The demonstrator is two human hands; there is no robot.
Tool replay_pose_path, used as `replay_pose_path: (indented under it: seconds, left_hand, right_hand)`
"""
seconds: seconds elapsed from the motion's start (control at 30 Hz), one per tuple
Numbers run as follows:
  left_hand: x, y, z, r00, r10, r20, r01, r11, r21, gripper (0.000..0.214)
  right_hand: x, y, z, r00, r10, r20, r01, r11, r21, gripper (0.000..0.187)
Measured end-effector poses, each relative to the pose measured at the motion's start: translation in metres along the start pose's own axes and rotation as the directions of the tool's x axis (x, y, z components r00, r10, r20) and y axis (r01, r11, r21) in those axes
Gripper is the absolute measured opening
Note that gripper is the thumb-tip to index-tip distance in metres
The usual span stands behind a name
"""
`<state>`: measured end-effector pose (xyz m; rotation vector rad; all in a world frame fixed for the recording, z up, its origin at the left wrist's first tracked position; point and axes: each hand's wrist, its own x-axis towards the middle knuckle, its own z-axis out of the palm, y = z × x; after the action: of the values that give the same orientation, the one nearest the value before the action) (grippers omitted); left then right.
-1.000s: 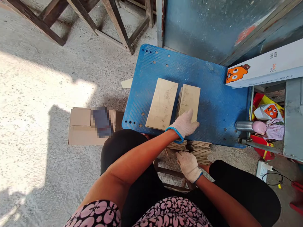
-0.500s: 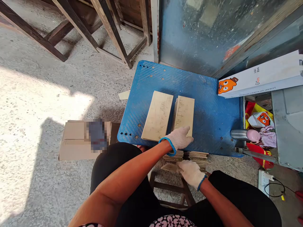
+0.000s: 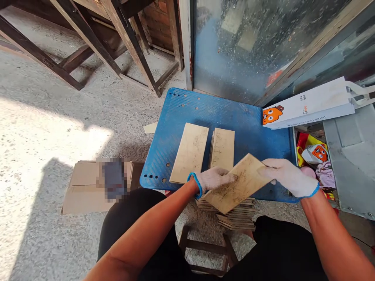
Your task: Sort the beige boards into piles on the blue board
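Observation:
Both my hands wear white knit gloves with blue cuffs. My right hand point(image 3: 288, 177) grips the far right end of a thin tan wooden panel point(image 3: 238, 183) held tilted above my lap. My left hand point(image 3: 212, 179) lies on the panel's left part, fingers resting on its dusty face. Two piles of similar panels lie on a blue plastic board point(image 3: 252, 132): a flat one point(image 3: 190, 153) at left and a stack point(image 3: 222, 149) beside it. Below the held panel, a lower stack of panels point(image 3: 238, 216) sits between my knees.
A cardboard box point(image 3: 84, 187) lies on the concrete floor at left. Dark wooden frames point(image 3: 117, 43) stand behind. A white carton with an orange cartoon point(image 3: 307, 107) rests at right, above a bin of colourful packets point(image 3: 315, 156). A metal-framed glass panel point(image 3: 240, 47) rises behind the board.
My right hand lifted one panel from the low stack up to the board's front edge. My left hand left the stack on the board and came onto that panel. The camera tilted up.

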<state>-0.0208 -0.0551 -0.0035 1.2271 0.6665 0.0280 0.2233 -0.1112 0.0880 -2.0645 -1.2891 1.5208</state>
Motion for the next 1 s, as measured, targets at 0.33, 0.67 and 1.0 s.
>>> replay_pose_path:
  seconds: [0.33,0.67,1.0]
  left_hand:
    - [0.048,-0.017,0.002,0.764,-0.236,-0.601,-0.008,0.927,-0.374,0.036]
    - [0.061,-0.004,-0.003,0.708,-0.229,-0.668,0.123,0.971,-0.203,0.023]
    - [0.059,0.011,-0.001,0.672,-0.112,-0.732,0.361,0.912,0.193,0.071]
  right_hand:
    - [0.082,0.02,0.07,0.8,0.231,-0.553,0.283,0.668,0.688,0.046]
    - [0.102,0.053,0.127,0.885,0.139,-0.444,0.106,0.87,0.482,0.061]
    - [0.134,0.08,0.135,0.857,0.038,-0.514,0.144,0.94,0.309,0.071]
